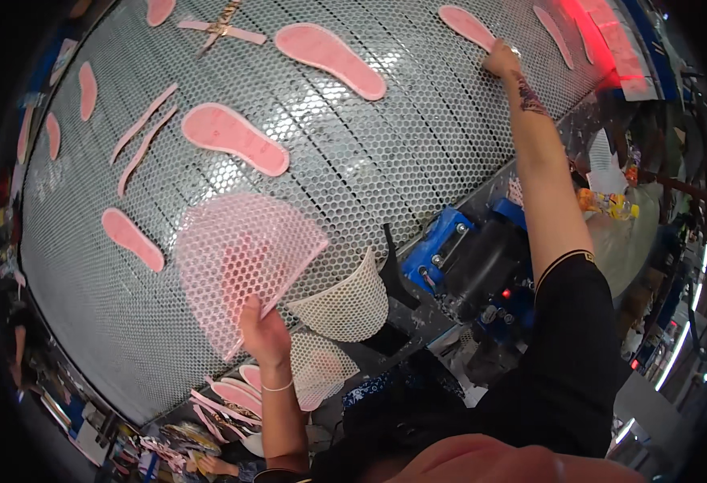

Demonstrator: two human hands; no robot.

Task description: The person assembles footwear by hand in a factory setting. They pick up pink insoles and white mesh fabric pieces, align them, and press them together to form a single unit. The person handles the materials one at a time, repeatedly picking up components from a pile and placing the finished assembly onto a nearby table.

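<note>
head view: your left hand (pixel 266 336) pinches a pink perforated sheet (pixel 241 241) by its edge, seemingly keeping its face clear, while your right hand (pixel 502 60) meets a pink insole (pixel 466 27) on the honeycomb-patterned surface (pixel 422 137), its grip impossible to tell.

Insoles (pixel 235 138): at least seven showed
Pink mesh sheet (pixel 208 266): one
Cream mesh sheets (pixel 345 306): two
Wearer's hands (pixel 266 334): two

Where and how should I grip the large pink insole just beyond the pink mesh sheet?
Probably pinch the insole by the pale rim at its lower-right end, coming from the right: it lies flat on the honeycomb surface, offering mainly its edge, and the mesh sheet in the left hand sits on its near side.
</note>
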